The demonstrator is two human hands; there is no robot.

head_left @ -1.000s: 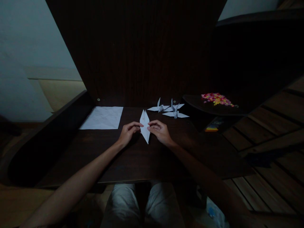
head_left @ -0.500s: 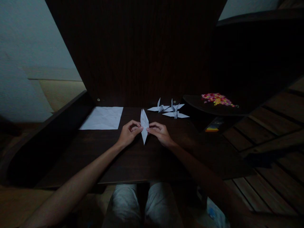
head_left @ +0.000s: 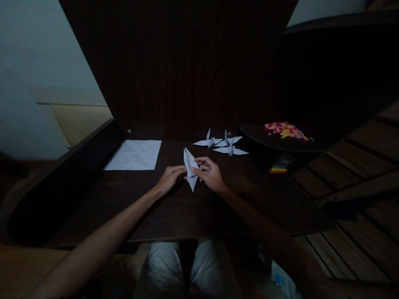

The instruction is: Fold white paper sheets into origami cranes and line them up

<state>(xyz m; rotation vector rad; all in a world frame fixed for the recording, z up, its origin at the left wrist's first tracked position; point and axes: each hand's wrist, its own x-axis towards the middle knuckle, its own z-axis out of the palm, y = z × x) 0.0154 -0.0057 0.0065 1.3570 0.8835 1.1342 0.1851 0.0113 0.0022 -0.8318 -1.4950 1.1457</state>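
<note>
To the right of a flat, creased white paper sheet (head_left: 137, 155), and a bit nearer me, is a slim, pointed white folded-paper piece (head_left: 189, 162), split end away from me, single tip toward me. My right hand (head_left: 212, 174) pinches it: thumb on top, other fingers (head_left: 203, 159) bunched at its right edge. My left hand (head_left: 168, 179) has its fingers (head_left: 179, 169) nearly together, tips at the left edge, partly hidden; can't tell if they grip. Can't tell either whether the piece touches the dark brown wooden surface (head_left: 168, 220). Three white folded-paper cranes (head_left: 230, 151), wings spread, close together, sit right of the sheet, roughly level with it. Farther right of the sheet, a dark, round-edged wooden shelf (head_left: 258, 135) carries a loose pile of tiny pink, red and yellow bits (head_left: 285, 129); material unclear.
</note>
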